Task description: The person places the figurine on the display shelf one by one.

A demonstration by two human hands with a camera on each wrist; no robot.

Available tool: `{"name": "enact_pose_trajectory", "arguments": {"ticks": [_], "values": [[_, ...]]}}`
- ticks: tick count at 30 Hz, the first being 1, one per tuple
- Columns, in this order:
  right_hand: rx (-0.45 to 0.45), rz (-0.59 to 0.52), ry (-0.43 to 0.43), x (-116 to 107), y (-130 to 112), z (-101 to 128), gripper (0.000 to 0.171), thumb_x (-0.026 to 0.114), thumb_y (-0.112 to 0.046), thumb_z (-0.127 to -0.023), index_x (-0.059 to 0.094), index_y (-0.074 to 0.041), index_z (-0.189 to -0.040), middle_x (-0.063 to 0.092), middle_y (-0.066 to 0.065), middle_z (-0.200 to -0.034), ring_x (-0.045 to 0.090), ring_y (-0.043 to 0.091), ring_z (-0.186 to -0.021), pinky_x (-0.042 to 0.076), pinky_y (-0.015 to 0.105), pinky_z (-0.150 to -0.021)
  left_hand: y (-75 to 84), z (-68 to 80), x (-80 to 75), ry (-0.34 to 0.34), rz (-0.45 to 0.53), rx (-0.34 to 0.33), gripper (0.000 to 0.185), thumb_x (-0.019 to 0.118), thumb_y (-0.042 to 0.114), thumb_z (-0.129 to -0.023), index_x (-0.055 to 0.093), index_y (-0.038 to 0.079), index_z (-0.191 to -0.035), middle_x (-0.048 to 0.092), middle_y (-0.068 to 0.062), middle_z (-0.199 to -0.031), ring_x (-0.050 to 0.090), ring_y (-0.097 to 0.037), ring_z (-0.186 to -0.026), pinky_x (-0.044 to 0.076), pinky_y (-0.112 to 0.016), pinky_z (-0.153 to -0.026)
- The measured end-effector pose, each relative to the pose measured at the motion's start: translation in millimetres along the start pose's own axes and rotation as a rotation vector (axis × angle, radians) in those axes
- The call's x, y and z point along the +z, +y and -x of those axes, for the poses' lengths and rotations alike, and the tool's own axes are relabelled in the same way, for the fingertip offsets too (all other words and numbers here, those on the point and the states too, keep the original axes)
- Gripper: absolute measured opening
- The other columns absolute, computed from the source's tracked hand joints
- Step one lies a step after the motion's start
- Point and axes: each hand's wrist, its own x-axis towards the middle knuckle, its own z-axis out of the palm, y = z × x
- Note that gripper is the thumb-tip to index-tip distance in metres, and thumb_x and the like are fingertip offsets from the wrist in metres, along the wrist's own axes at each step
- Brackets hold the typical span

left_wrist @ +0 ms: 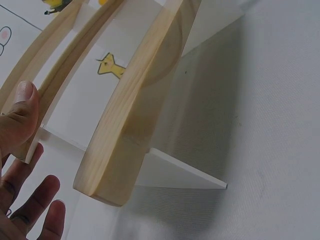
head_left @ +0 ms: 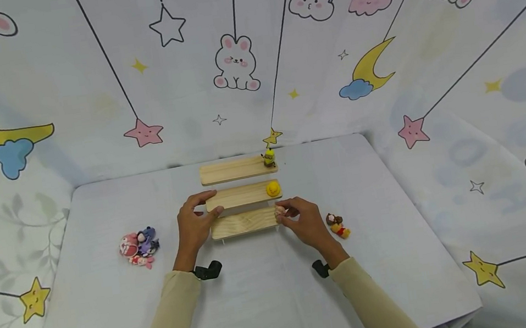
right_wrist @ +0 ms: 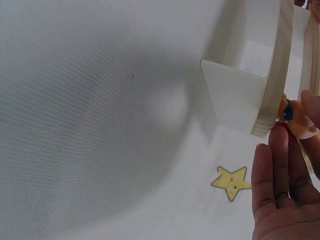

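A three-step wooden stand (head_left: 245, 223) sits on the white table. A small yellow figure with goggles (head_left: 269, 157) stands on the top step, and a yellow duck (head_left: 273, 188) on the middle step. My left hand (head_left: 209, 204) holds the left end of the middle step between thumb and index finger. In the left wrist view the thumb of that hand (left_wrist: 25, 130) lies against the plank's end (left_wrist: 55, 95). My right hand (head_left: 283, 214) pinches a small peach-coloured toy (head_left: 278, 211) at the right end of the lowest step. The right wrist view shows this toy (right_wrist: 290, 111) at the plank's tip, between the fingers of that hand (right_wrist: 298, 124).
A heap of pink and purple toys (head_left: 139, 245) lies on the table to the left. One small brown, red and yellow figure (head_left: 337, 225) lies to the right of my right hand. Printed cloth walls close in behind and on both sides. The table's front edge is near.
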Motion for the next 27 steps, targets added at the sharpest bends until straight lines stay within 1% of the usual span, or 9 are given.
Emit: {"name": "enact_pose_trajectory", "arguments": {"ticks": [7, 12, 16, 21, 25, 27], "values": [[0.034, 0.0, 0.021, 0, 1, 2, 0.042, 0.087, -0.022, -0.091, 0.074, -0.024, -0.132, 0.075, -0.003, -0.122, 0.07, 0.014, -0.097, 0.062, 0.037, -0.089, -0.8, 0.0, 0.7, -0.002, -0.015, 0.01, 0.05, 0.089, 0.03, -0.088, 0.074, 0.021, -0.135, 0.068, -0.007, -0.142, 0.059, -0.028, -0.126, 0.05, -0.05, -0.1], [0.016, -0.012, 0.045, -3, 3, 4, 0.044, 0.088, -0.025, -0.09, 0.074, -0.02, -0.131, 0.075, -0.002, -0.122, 0.07, 0.017, -0.098, 0.063, 0.042, -0.089, -1.0, -0.1, 0.0, 0.003, -0.009, 0.015, 0.049, 0.089, 0.031, -0.088, 0.075, 0.022, -0.134, 0.068, -0.006, -0.141, 0.059, -0.028, -0.126, 0.05, -0.051, -0.099], [-0.021, 0.001, 0.069, -8, 5, 5, 0.045, 0.089, -0.027, -0.089, 0.074, -0.016, -0.131, 0.076, -0.001, -0.122, 0.071, 0.018, -0.098, 0.062, 0.041, -0.089, -1.4, 0.0, 0.0, 0.006, -0.001, 0.016, 0.049, 0.089, 0.03, -0.088, 0.075, 0.022, -0.134, 0.068, -0.006, -0.141, 0.059, -0.028, -0.126, 0.05, -0.05, -0.099], [-0.048, -0.006, 0.093, -17, 11, 7, 0.045, 0.089, -0.024, -0.089, 0.074, -0.016, -0.131, 0.076, 0.001, -0.125, 0.072, 0.019, -0.1, 0.061, 0.037, -0.091, -1.5, -0.2, 0.3, 0.005, 0.0, 0.017, 0.049, 0.089, 0.03, -0.088, 0.075, 0.022, -0.134, 0.068, -0.006, -0.141, 0.06, -0.028, -0.126, 0.049, -0.049, -0.099], [-0.037, -0.004, 0.106, -29, 17, 10, 0.046, 0.089, -0.024, -0.089, 0.073, -0.018, -0.132, 0.076, 0.002, -0.128, 0.071, 0.018, -0.102, 0.06, 0.037, -0.091, -1.9, -0.1, 0.6, 0.004, -0.003, 0.018, 0.05, 0.089, 0.03, -0.088, 0.074, 0.022, -0.135, 0.068, -0.006, -0.142, 0.059, -0.028, -0.126, 0.049, -0.049, -0.099], [-0.018, 0.001, 0.113, -35, 21, 11, 0.045, 0.088, -0.025, -0.09, 0.073, -0.02, -0.132, 0.076, -0.001, -0.128, 0.071, 0.016, -0.103, 0.059, 0.036, -0.092, -2.0, -0.3, 0.4, 0.004, -0.002, 0.016, 0.049, 0.089, 0.03, -0.088, 0.075, 0.022, -0.135, 0.068, -0.006, -0.142, 0.059, -0.028, -0.126, 0.049, -0.049, -0.099]]}}
